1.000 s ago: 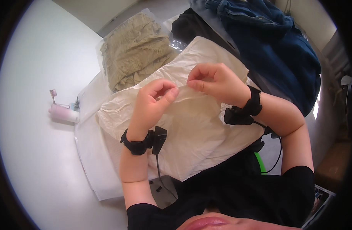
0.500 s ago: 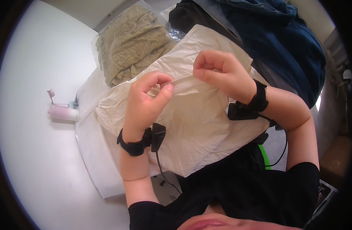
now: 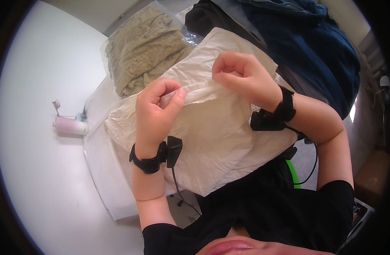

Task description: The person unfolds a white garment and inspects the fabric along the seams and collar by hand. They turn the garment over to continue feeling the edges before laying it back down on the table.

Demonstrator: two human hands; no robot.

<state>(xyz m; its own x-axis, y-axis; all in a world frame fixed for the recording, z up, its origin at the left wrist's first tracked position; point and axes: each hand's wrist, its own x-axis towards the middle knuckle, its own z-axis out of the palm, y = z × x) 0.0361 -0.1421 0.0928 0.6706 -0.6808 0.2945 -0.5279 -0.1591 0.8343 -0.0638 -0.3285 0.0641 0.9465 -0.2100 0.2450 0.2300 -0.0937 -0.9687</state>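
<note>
A cream, wrinkled cloth piece (image 3: 203, 144) lies spread out before me, its lower part reaching over my lap. Between my hands runs a narrow raised strip along it, like a fold or hem, stretched fairly taut. My left hand (image 3: 154, 110) pinches this strip at its left end between thumb and fingers. Farther up and to the right, my right hand (image 3: 248, 80) is closed with thumb against curled fingers on the same strip; its exact hold is partly hidden. Black straps with small devices sit on both wrists.
A clear bag with a khaki gathered garment (image 3: 146, 46) lies at the far left, blue denim (image 3: 301, 42) and dark fabric (image 3: 212, 21) at the far right. A pink and white bottle (image 3: 69, 126) lies on the white table (image 3: 42, 178). Cables (image 3: 178, 187) hang from my wrists.
Both hands have shifted slightly left and up, the left one a little more, so the gap between them is slightly wider. Both pinches stay closed on the cloth strip.
</note>
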